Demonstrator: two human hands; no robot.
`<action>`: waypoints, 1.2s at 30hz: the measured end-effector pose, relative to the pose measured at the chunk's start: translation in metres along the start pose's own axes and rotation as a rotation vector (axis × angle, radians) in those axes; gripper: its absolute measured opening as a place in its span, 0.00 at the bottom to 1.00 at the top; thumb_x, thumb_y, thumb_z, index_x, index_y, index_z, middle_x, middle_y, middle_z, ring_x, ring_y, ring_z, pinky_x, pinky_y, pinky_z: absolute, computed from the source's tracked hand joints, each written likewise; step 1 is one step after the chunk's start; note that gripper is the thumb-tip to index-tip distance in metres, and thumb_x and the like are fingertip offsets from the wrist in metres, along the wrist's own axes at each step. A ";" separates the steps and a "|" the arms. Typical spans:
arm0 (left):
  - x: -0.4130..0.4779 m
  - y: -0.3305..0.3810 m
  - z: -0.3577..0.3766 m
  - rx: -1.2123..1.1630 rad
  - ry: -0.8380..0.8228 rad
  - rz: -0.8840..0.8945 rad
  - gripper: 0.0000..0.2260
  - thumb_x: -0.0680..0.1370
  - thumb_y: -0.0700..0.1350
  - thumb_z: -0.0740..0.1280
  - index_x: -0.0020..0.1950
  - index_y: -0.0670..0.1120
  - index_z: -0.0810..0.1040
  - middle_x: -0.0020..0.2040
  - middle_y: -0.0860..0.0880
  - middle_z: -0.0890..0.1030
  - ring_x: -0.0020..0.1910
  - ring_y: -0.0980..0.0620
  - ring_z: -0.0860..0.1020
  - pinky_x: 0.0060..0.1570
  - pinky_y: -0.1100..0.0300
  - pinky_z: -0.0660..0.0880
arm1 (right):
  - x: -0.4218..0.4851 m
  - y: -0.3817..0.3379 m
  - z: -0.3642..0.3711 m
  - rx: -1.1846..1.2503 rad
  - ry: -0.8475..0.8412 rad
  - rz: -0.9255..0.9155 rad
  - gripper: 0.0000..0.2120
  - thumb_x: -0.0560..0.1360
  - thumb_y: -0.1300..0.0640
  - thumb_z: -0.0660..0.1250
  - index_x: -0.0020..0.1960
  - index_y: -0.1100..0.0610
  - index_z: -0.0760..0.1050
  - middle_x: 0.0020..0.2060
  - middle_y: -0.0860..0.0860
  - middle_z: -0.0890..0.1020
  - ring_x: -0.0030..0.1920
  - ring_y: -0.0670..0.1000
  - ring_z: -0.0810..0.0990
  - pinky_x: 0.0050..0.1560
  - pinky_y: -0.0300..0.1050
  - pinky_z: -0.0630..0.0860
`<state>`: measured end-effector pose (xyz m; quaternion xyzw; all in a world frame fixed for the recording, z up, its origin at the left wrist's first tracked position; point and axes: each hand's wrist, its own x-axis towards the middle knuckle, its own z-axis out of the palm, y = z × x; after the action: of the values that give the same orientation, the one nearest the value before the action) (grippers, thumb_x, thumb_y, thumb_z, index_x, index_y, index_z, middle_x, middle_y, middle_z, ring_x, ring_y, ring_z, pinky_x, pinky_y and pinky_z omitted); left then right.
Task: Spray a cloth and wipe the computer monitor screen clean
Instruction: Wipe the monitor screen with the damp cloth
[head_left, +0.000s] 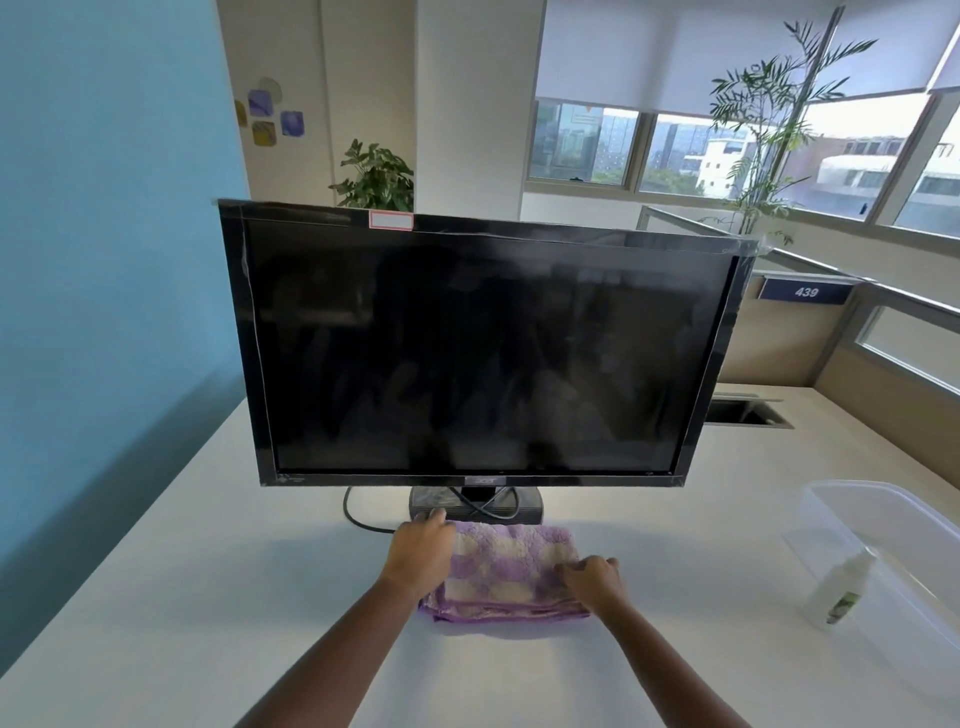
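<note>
A white desk (208, 597) holds a dark monitor (478, 353) on its stand; just in front lies a folded purple-and-cream cloth (511, 571). The left hand (422, 553) lies flat on its left edge, fingers together; the right hand (592, 574) pinches its right edge. A spray bottle (839, 590) stands well apart, beside a clear plastic tub (893, 525)

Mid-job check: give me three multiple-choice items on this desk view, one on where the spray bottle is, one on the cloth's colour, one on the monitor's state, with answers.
1. Where is the spray bottle?
A. On the cloth
B. On the desk, right of the cloth
C. In a hand

2. The cloth is:
A. Purple and cream
B. Plain blue
C. Red

3. The monitor screen is:
A. Showing a picture
B. Dark
C. Cracked

Answers: 1 B, it stands by the clear plastic tub; 2 A, checked pile shows; 3 B, only reflections show.
</note>
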<state>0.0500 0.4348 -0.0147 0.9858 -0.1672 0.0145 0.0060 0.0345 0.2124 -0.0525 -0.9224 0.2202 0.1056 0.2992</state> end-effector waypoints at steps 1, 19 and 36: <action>0.001 0.004 -0.002 -0.041 0.026 -0.005 0.11 0.77 0.37 0.56 0.56 0.42 0.74 0.60 0.44 0.74 0.56 0.45 0.76 0.52 0.54 0.74 | 0.001 -0.001 0.002 -0.034 -0.011 0.022 0.23 0.76 0.47 0.60 0.64 0.62 0.71 0.63 0.60 0.70 0.64 0.60 0.70 0.65 0.46 0.66; 0.031 0.067 -0.102 -0.922 0.234 0.123 0.26 0.73 0.61 0.63 0.68 0.52 0.64 0.63 0.51 0.75 0.59 0.51 0.76 0.59 0.55 0.74 | -0.054 -0.098 -0.099 1.174 -0.172 -0.422 0.17 0.81 0.49 0.52 0.49 0.53 0.78 0.42 0.52 0.85 0.46 0.52 0.83 0.47 0.44 0.80; 0.045 0.034 -0.196 -1.172 0.416 0.314 0.15 0.79 0.47 0.60 0.64 0.45 0.71 0.61 0.45 0.77 0.61 0.49 0.75 0.61 0.57 0.72 | -0.032 -0.149 -0.118 0.422 0.754 -1.150 0.32 0.74 0.59 0.67 0.72 0.44 0.55 0.72 0.60 0.56 0.59 0.28 0.63 0.44 0.25 0.68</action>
<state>0.0765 0.3915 0.1831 0.7593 -0.2851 0.1122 0.5740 0.0836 0.2605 0.1279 -0.7886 -0.1966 -0.4391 0.3830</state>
